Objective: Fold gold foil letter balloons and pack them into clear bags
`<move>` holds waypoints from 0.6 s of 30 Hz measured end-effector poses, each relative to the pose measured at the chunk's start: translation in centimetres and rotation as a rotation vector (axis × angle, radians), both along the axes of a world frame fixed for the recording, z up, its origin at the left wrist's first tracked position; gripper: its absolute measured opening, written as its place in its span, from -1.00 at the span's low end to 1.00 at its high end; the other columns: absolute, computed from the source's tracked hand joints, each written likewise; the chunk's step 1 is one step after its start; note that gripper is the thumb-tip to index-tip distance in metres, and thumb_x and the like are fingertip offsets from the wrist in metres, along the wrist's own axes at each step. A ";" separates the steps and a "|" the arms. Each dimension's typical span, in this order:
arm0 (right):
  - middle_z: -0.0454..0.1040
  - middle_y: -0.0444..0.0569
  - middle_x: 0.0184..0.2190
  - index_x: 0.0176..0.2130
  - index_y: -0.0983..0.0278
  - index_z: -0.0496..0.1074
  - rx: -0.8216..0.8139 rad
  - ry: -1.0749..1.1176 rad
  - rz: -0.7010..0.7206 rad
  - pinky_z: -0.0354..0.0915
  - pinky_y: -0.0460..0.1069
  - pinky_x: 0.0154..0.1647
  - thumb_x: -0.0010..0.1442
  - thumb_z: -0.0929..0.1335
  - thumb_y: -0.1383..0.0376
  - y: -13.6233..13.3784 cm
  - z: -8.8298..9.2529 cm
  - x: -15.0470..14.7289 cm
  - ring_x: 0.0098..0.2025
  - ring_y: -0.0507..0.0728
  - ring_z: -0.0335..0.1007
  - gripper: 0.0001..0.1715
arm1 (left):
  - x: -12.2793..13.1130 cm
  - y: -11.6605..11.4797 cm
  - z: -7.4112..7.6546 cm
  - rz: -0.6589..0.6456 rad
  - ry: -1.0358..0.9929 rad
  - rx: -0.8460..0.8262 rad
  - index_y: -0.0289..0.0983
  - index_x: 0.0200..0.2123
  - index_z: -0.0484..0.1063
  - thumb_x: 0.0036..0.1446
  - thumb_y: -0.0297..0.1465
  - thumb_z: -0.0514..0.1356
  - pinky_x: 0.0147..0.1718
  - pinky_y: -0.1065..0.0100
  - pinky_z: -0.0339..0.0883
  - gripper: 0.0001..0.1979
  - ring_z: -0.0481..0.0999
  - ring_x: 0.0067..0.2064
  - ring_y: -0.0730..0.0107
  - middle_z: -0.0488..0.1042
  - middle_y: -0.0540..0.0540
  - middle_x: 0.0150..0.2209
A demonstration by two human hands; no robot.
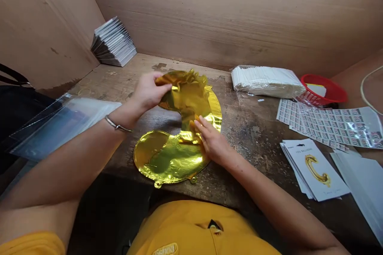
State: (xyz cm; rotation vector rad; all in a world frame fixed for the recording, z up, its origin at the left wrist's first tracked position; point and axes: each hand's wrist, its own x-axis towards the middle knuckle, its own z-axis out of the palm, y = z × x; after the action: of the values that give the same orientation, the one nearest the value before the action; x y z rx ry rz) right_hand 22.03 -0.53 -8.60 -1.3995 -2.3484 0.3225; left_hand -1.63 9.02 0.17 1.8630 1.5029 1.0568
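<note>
1. Head view: the left hand (149, 91) is clamped on the crumpled top of a gold foil balloon (167, 155), lifting it.
2. The right hand (213, 142) lies open, its fingers (200, 125) pressing the fold flat and steady.
3. The balloon's lower part lies flat mid-desk (251, 139).

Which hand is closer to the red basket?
The right hand is nearer, resting on the gold foil balloon, left of the red basket. The left hand, lifting the balloon's top, is farther left.

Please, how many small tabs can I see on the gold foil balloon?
2. Both are on the lower edge of the gold foil balloon: one tab left, one tab right. Folds may hide more.
</note>
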 end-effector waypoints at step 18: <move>0.14 0.20 0.34 0.36 0.33 0.06 0.047 -0.148 -0.027 0.10 0.28 0.34 0.26 0.34 0.27 -7.1 2.3 9.0 0.42 0.27 -0.11 -0.23 | 4.2 -10.9 -7.5 -0.883 0.681 0.564 -0.33 -0.36 0.40 0.24 -0.54 0.04 -0.27 0.27 0.35 -0.82 0.42 -0.38 0.29 0.41 -0.11 -0.44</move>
State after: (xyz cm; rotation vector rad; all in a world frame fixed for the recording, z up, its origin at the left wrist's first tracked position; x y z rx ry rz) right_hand 31.03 -7.59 -6.35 -1.4771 -2.4349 0.1594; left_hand 2.59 -1.88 -7.37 3.0524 0.4532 0.4250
